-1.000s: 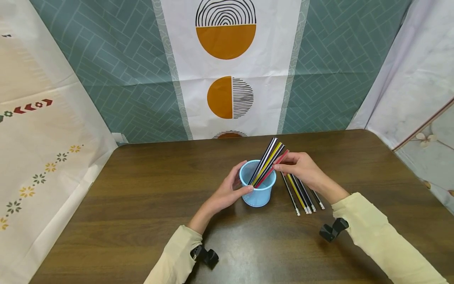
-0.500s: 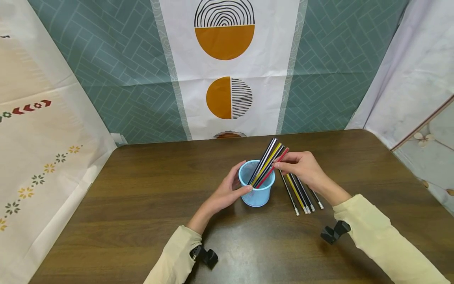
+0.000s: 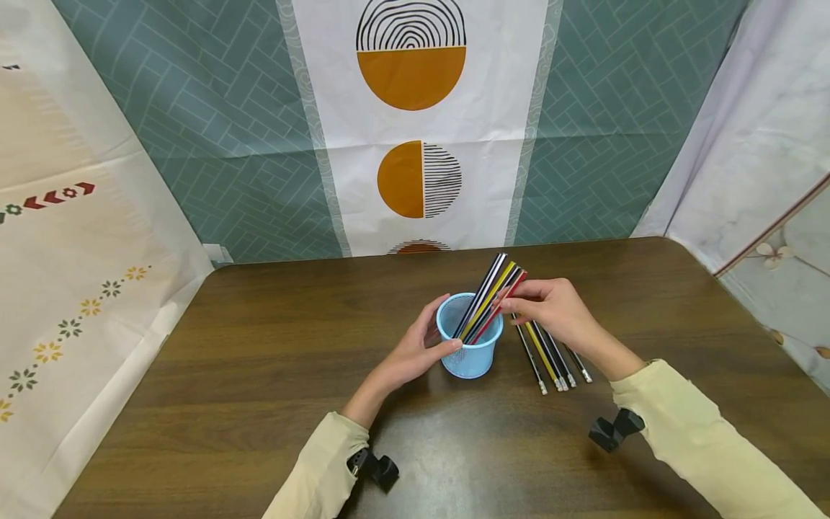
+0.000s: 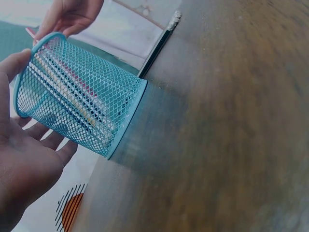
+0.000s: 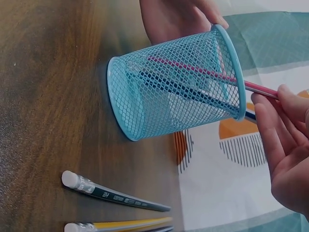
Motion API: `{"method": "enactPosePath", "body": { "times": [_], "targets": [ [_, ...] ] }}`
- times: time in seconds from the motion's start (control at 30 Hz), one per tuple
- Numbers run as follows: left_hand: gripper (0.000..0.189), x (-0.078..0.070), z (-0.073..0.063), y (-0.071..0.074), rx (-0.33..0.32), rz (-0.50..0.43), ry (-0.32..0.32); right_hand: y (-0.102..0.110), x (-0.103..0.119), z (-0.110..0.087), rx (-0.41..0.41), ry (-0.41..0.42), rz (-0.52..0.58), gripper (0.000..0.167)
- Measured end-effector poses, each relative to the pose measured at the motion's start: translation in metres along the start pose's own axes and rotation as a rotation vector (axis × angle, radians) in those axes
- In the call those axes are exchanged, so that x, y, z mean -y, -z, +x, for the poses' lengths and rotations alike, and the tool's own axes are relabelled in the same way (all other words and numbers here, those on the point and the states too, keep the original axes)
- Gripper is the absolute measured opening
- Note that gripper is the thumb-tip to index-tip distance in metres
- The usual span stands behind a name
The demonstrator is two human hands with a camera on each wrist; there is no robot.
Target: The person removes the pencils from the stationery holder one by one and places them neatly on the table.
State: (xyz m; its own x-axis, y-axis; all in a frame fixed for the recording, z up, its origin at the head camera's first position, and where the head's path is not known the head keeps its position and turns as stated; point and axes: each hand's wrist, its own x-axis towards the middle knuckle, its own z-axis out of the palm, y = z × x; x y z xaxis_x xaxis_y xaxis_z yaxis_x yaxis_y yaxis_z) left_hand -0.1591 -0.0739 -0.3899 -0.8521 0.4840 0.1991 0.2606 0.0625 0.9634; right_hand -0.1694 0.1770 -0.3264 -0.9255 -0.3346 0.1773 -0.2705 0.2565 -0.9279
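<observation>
Grips blue mesh cup [image 3: 471, 362] upright on brown table [image 3: 292, 360] with left hand [image 3: 418, 346], thumb at rim. Pinches red pencil [image 5: 259, 90] in right hand [image 3: 551, 308], lower end inside cup, beside black and yellow pencils [image 3: 485, 303]. Shows loose pencils [image 3: 544, 353] right of cup.

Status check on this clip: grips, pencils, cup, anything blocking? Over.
Left grip holds blue mesh cup. Right grip pinches red pencil, lower end inside cup. Loose pencils lie beside cup; no obstruction seen.
</observation>
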Motion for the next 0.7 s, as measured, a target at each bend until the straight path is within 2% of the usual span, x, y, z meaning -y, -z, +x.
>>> {"method": "enactPosePath", "body": {
  "times": [0.33, 0.7],
  "targets": [
    [0.073, -0.001, 0.000, 0.000, -0.006, 0.005, -0.004, -0.006, 0.005, 0.001, -0.010, 0.134, -0.016, 0.017],
    [0.071, 0.000, 0.001, 0.000, 0.000, -0.010, -0.022, -0.009, 0.012, 0.006, -0.061, 0.187, -0.095, 0.014]
  ]
}}
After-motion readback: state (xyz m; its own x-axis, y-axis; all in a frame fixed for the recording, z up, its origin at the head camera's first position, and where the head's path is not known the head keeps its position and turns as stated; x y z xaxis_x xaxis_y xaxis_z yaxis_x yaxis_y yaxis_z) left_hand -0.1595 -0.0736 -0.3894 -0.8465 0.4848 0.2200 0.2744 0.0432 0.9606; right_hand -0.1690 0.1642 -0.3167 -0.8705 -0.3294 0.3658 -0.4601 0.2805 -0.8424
